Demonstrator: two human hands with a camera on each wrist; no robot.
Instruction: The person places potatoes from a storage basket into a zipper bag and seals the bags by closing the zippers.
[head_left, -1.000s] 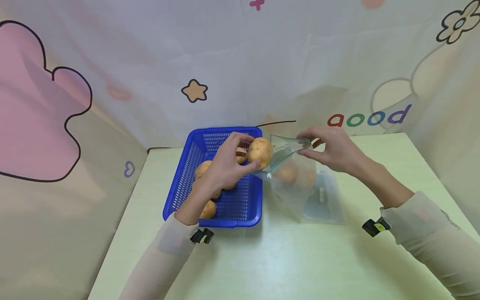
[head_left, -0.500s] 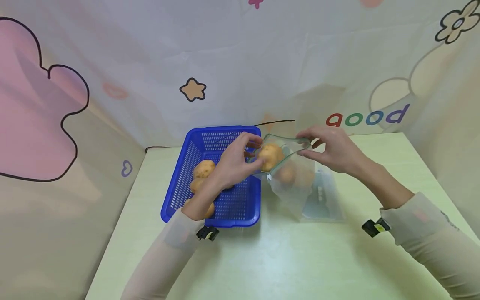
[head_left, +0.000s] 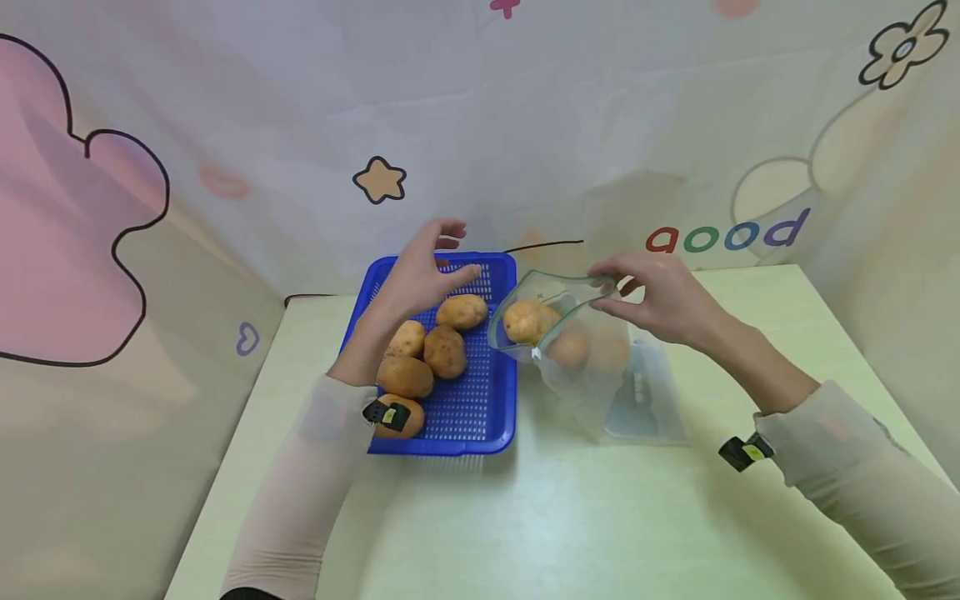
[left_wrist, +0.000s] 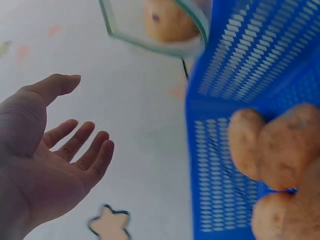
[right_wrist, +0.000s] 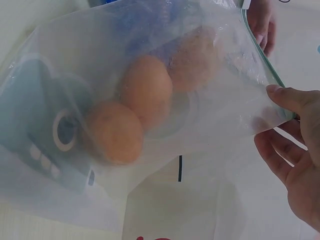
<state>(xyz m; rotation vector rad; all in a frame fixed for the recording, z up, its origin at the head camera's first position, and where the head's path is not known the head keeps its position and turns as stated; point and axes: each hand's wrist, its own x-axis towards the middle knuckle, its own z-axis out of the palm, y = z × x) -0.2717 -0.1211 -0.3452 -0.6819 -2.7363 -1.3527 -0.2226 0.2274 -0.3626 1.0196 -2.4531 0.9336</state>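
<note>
A blue mesh basket (head_left: 504,392) holds several potatoes (head_left: 445,350). My left hand (head_left: 431,267) hovers over the basket's far end, fingers spread and holding nothing; the left wrist view shows its bare palm (left_wrist: 50,150) beside the basket (left_wrist: 235,140). My right hand (head_left: 645,296) pinches the upper rim of a clear zip bag (head_left: 600,400) and keeps its mouth open towards the basket. One potato (head_left: 528,321) lies just inside the mouth. In the right wrist view, three potatoes (right_wrist: 147,90) show through the bag (right_wrist: 210,135), with my fingers (right_wrist: 287,150) on its rim.
Basket and bag rest on a pale green table (head_left: 600,517). A printed curtain (head_left: 225,167) closes off the back and both sides. The bag has a grey-blue printed patch (head_left: 637,400) on its lower part.
My left hand carried a potato from the basket into the bag's mouth, let it go, and drew back open over the basket. My right hand kept holding the bag's rim.
</note>
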